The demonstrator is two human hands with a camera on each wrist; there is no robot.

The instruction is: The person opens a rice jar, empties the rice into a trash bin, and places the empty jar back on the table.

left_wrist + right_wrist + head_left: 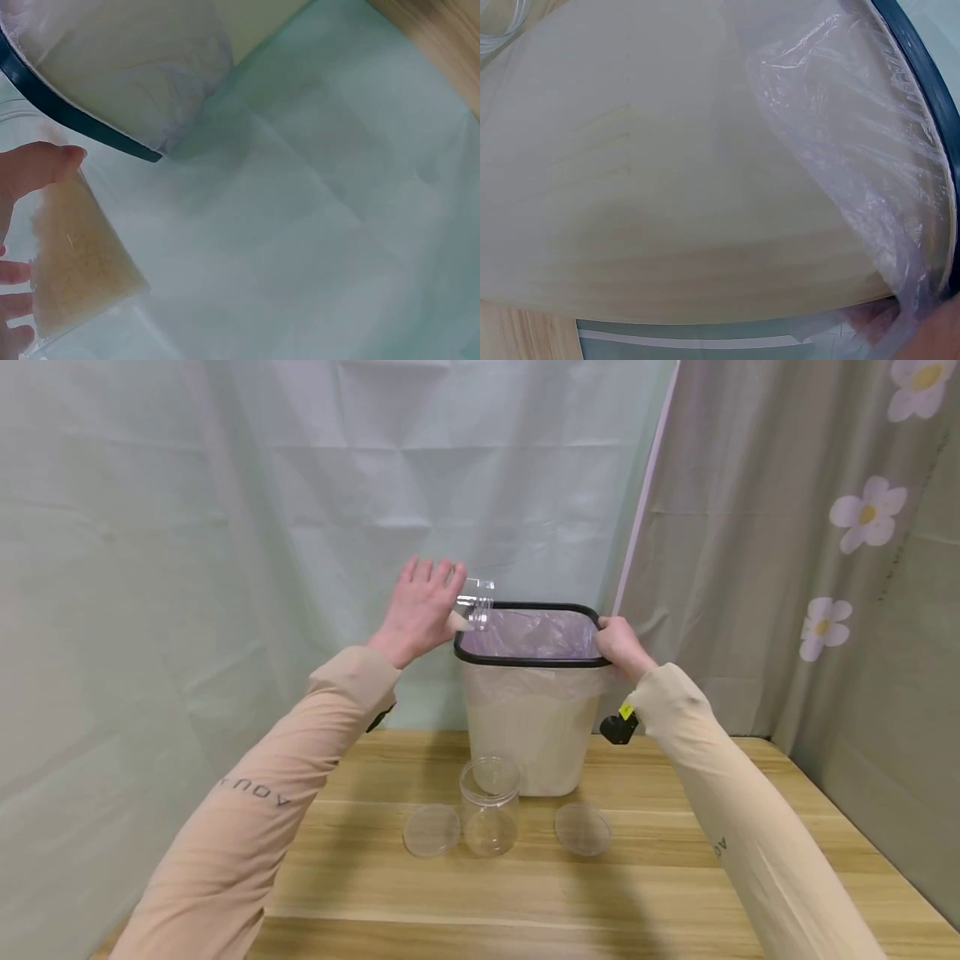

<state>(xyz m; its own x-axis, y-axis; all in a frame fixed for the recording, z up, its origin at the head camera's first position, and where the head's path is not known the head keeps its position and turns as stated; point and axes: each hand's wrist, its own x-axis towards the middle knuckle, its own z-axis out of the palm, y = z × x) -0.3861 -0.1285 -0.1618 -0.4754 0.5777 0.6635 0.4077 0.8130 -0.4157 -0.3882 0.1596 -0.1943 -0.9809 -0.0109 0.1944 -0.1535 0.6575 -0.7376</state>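
Note:
My left hand (420,612) grips a clear plastic jar (482,602), tipped sideways with its mouth over the left rim of a cream trash bin (532,731). Pale grains (86,255), perhaps rice, lie along the jar's lower side in the left wrist view. A thin translucent bag (540,631) lines the bin, folded over under its black rim (543,607). At the rim's right side, my right hand (621,643) holds on with curled fingers, partly hidden by the rim and bag. The bin's bottom is out of sight.
A second clear jar (491,835) stands uncovered on the wooden table (450,902) before the bin. Two clear round lids (431,831) lie flat, one on each side of it. Pale curtains (337,485) hang close behind the table.

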